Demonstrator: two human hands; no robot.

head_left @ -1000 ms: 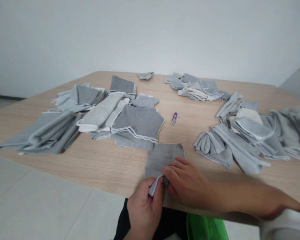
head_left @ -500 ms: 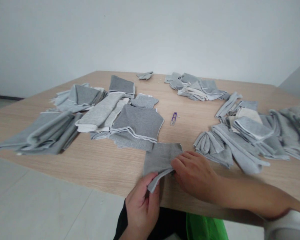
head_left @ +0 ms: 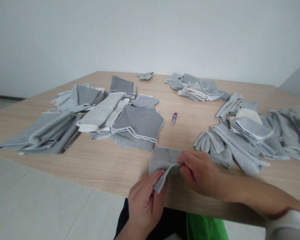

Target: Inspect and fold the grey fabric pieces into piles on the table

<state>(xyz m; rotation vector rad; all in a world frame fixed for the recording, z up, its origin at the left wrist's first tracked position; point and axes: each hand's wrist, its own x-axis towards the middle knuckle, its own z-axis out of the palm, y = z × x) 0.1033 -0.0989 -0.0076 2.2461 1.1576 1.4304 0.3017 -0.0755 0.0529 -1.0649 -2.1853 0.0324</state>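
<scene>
A small grey fabric piece (head_left: 163, 158) is stretched between my two hands at the table's front edge. My left hand (head_left: 146, 200) pinches its near corner between thumb and fingers, and a flap sticks out past the thumb. My right hand (head_left: 200, 171) grips the right side of the same piece, its fingers closed and partly hiding the cloth. The far part of the fabric lies toward the table top. Just beyond it is a stack of darker grey fabric pieces (head_left: 140, 121) with pale edging. Purple thread snips (head_left: 174, 119) lie on the table further off.
Folded grey cloths (head_left: 52, 133) and more piles (head_left: 82, 98) cover the left of the wooden table (head_left: 100, 166). Heaped grey pieces (head_left: 252, 126) lie on the right, another heap (head_left: 197, 87) at the back. One small scrap (head_left: 145, 76) sits near the wall.
Both hands have shifted slightly to the right with the fabric piece. My right hand has turned, and the near edge of the cloth is now lifted and more bent between the hands.
</scene>
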